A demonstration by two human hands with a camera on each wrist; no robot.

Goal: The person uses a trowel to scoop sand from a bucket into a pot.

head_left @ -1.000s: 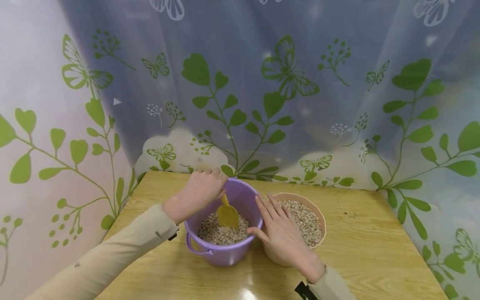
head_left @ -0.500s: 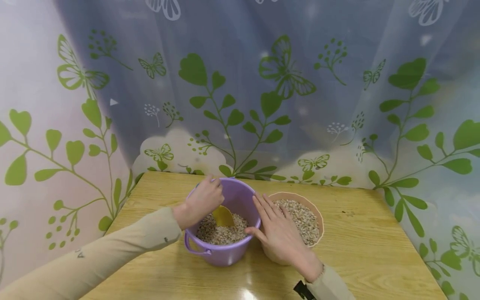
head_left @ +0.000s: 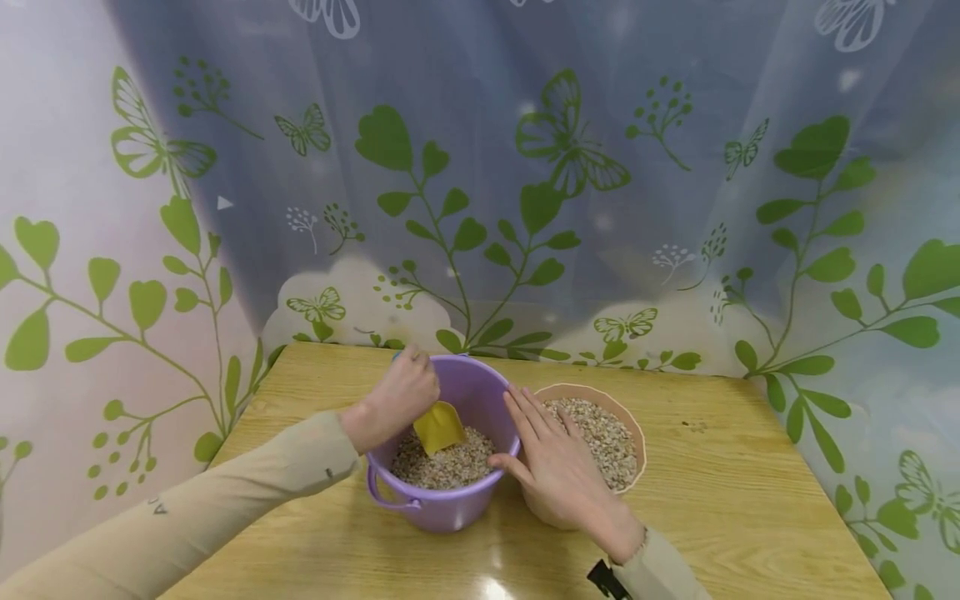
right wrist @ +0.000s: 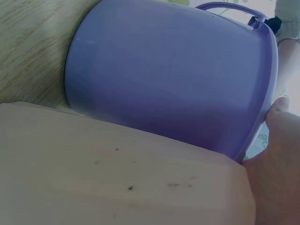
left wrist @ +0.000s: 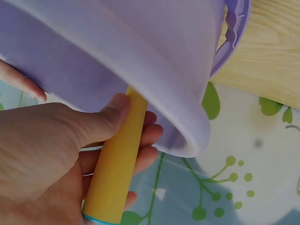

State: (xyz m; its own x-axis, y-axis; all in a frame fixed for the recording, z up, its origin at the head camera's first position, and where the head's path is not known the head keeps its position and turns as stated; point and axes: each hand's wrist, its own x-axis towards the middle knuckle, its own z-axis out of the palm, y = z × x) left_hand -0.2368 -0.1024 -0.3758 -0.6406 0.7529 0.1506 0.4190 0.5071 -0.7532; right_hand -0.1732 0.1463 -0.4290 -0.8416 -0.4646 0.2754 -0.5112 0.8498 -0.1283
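Observation:
My left hand [head_left: 396, 396] grips the yellow handle [left wrist: 115, 161] of a toy shovel over the left rim of a purple bucket [head_left: 450, 508]. The shovel's yellow blade [head_left: 440, 427] is tilted inside the bucket, its lower edge close over small mixed-tan pebbles or grains [head_left: 450, 462]. On the bucket's right side, my right hand [head_left: 558, 467] lies with straight fingers along the rim, its thumb at the near edge. That hand partly covers a peach-coloured bowl [head_left: 637, 433] full of the same grains.
Both containers stand side by side on a wood-grain table [head_left: 735, 500]. A handle [head_left: 392, 492] hangs at the bucket's front left. Behind and beside the table rises a curtain [head_left: 480, 167] printed with green leaves and butterflies.
My left hand has shifted left and lower, tipping the shovel from nearly upright to a slant. The blade dipped to the grains, then rose slightly. My right hand has stayed at the rim.

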